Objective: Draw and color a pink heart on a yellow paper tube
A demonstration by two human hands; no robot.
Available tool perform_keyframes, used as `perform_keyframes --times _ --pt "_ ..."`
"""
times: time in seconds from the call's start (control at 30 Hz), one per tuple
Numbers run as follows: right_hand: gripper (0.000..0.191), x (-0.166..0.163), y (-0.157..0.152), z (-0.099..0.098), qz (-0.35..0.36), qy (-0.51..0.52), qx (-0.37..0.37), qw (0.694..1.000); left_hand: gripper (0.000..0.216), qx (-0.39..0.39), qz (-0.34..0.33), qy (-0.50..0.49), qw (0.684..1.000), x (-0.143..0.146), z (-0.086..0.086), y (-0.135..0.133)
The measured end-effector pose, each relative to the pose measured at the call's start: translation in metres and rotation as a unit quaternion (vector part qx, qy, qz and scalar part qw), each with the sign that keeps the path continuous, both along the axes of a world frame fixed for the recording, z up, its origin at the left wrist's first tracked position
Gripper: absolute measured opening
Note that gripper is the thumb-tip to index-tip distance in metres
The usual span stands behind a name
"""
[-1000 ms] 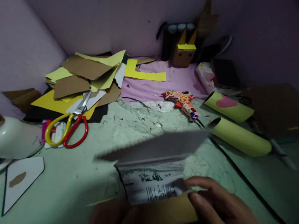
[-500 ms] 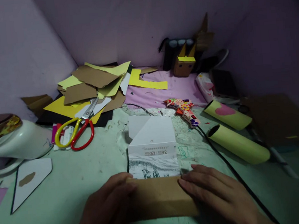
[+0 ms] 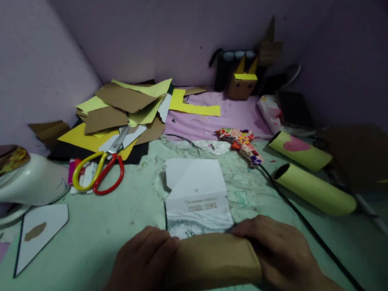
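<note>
My left hand [image 3: 143, 264] and my right hand [image 3: 281, 249] grip the two ends of a bent piece of brown cardboard [image 3: 212, 260] at the table's near edge. Its top bulges in a curve between them. Just beyond it, a white and grey printed carton sheet [image 3: 197, 202] lies with small lettering and a drawing. Whether the brown piece and the printed sheet are joined, I cannot tell. Most of my left fingertips show on the cardboard's upper left corner; the right fingers curl behind its right end and are partly hidden.
Yellow-and-red-handled scissors [image 3: 109, 172] lie left, by stacked paper and card scraps [image 3: 121, 100] and a white mug [image 3: 42, 180]. A floral-patterned glue gun [image 3: 242, 143] trails a black cord [image 3: 300, 217] on the right. Two yellow-green tubes [image 3: 315, 188] lie beyond it.
The brown cardboard has gone from a flatter fold to a more curved shape. My right hand has curled from lying over its right end to gripping round it.
</note>
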State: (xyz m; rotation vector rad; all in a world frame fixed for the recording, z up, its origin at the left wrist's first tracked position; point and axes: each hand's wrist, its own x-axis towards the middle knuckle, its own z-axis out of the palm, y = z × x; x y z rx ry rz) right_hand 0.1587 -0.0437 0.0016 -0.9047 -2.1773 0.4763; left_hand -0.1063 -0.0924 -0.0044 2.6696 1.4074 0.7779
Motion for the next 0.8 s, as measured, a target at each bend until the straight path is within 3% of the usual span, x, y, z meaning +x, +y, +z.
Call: perform_keyframes --times 0.17,0.3,0.4,0.63,0.8 --pt "0.019 -0.002 0.000 -0.005 -0.037 0.033 -0.086 0.995 0.024 -0.069 0.070 -0.095 0.991 0.008 -0.005 -0.002" --pt "0.018 -0.002 0.000 -0.007 -0.043 0.029 -0.165 0.985 0.019 -0.152 0.060 -0.169 0.972 0.007 -0.005 0.002" --pt "0.017 -0.002 0.000 -0.009 -0.049 0.021 -0.206 0.977 0.016 -0.163 0.046 -0.201 0.965 0.006 -0.002 0.006" --pt "0.019 -0.003 -0.004 -0.014 -0.058 0.008 -0.141 0.988 0.025 -0.132 0.085 -0.120 0.980 0.005 0.001 0.010" --pt "0.026 -0.005 -0.008 -0.019 -0.116 -0.053 -0.109 0.986 0.018 -0.158 0.100 -0.081 0.979 0.002 -0.003 0.006"
